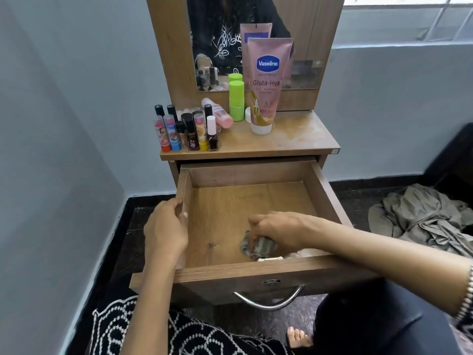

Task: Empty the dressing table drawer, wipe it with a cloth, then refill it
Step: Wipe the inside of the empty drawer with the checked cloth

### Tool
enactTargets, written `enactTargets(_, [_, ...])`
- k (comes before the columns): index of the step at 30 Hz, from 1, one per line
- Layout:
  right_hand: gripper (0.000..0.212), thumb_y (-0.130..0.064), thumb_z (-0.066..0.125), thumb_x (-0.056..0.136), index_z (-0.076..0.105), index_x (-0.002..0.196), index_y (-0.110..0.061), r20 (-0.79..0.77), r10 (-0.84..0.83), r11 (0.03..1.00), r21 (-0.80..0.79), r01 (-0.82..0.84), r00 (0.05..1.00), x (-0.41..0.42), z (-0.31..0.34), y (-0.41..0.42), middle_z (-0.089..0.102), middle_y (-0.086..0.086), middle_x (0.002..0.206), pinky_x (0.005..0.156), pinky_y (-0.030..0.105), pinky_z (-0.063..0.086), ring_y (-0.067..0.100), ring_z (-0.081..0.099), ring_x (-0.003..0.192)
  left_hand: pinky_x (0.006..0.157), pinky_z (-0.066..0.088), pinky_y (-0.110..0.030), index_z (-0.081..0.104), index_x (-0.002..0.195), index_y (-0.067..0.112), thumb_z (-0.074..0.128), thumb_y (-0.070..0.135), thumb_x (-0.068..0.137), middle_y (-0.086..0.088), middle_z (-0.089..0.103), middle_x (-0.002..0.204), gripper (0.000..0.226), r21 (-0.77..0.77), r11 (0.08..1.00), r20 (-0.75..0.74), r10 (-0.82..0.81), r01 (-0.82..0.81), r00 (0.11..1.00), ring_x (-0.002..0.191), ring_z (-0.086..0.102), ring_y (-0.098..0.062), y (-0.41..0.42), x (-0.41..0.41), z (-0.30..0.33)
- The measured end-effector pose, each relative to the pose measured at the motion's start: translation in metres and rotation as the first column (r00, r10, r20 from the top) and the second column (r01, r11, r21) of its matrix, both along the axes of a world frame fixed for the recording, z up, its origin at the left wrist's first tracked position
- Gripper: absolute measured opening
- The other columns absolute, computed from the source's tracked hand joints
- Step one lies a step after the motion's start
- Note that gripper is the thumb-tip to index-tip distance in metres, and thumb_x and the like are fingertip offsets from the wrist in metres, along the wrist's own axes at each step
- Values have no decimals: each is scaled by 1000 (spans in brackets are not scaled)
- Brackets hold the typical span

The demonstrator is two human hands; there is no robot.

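A: Drawer (256,175) status? 
B: Pulled fully out below the desk (294,139) top. Right hand (276,231) holds a cloth (258,248) in a tight grip on the drawer floor.

A: Left hand (166,226)? 
B: Grip curled around the drawer's left wall. Cosmetics (189,131) stand on the desk.

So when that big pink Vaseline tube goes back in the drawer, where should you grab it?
Around the middle of the Vaseline tube, from the front right. It stands cap-down and tall, the mirror is close behind, and the green bottle crowds its left.

crumpled cloth heap (419,216) on dark floor (358,198) | window (409,19) upper right
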State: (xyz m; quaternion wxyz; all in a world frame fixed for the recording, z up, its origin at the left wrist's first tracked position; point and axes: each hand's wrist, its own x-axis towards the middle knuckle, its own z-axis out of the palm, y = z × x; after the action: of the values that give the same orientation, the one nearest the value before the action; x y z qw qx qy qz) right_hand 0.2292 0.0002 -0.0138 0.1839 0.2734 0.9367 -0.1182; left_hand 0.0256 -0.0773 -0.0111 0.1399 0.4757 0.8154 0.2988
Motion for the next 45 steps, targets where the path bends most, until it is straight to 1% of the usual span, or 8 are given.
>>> enactTargets(5, [54,-31,78,72,60,122,-28,14,-71,997,-24,71,997,6,10,14,51,-5,112,71,25,39,9,47,89,98,42,-37,48,134,11,50,11,94,-8,52,135,40,7,1000,2,2,-2,1000,121,51,-26,0,0,0])
enactTargets(13, [60,-34,82,68,60,122,-23,-88,-314,949,-4,315,945,-42,4,55,59,2,119,76,25,40,23,57,106,99,42,-39,49,134,11,50,11,94,-9,51,135,40,5,1000,23,7,-7,1000,121,51,-27,1,0,-1])
enactTargets(17, [59,-38,81,68,60,121,-24,-26,-208,978,-27,207,978,-44,3,20,56,-2,111,75,27,44,21,57,104,98,43,-39,48,134,11,51,11,94,-8,52,135,40,-2,1000,12,9,-9,1000,121,52,-28,0,1,1])
enactTargets(22, [51,-13,77,73,63,119,-27,20,-22,994,-105,24,1000,-11,6,1,48,0,119,89,27,42,20,51,109,97,43,-37,48,134,12,50,12,94,-8,51,136,40,-2,1000,7,9,-9,1000,121,52,-27,0,1,1])
enactTargets(28, [66,-22,89,58,63,119,-28,23,-204,978,-28,205,979,-1,13,55,49,-3,115,83,21,41,18,51,110,96,42,-37,47,135,12,50,12,95,-7,51,135,40,-12,1000,0,9,-9,1000,120,52,-27,0,1,2])
enactTargets(31, [67,-18,90,53,66,115,-26,-18,-268,963,-8,268,963,-15,9,59,48,-4,109,84,27,47,21,52,109,97,42,-37,47,135,12,49,12,95,-7,51,135,40,-12,1000,-3,10,-10,1000,120,51,-27,0,0,2])
enactTargets(39, [54,-19,77,71,60,122,-29,-26,-48,998,26,49,998,2,1,1,48,-5,119,72,22,36,17,55,105,96,42,-36,47,135,12,50,13,95,-7,51,135,40,-13,1000,-9,9,-9,1000,119,52,-27,-1,1,3])
enactTargets(45, [53,-36,83,63,65,113,-31,-13,-204,978,27,205,979,7,7,32,55,-7,114,80,30,48,15,55,102,95,43,-36,47,135,12,50,13,95,-7,52,134,40,-16,1000,-7,12,-12,1000,118,53,-27,0,1,3])
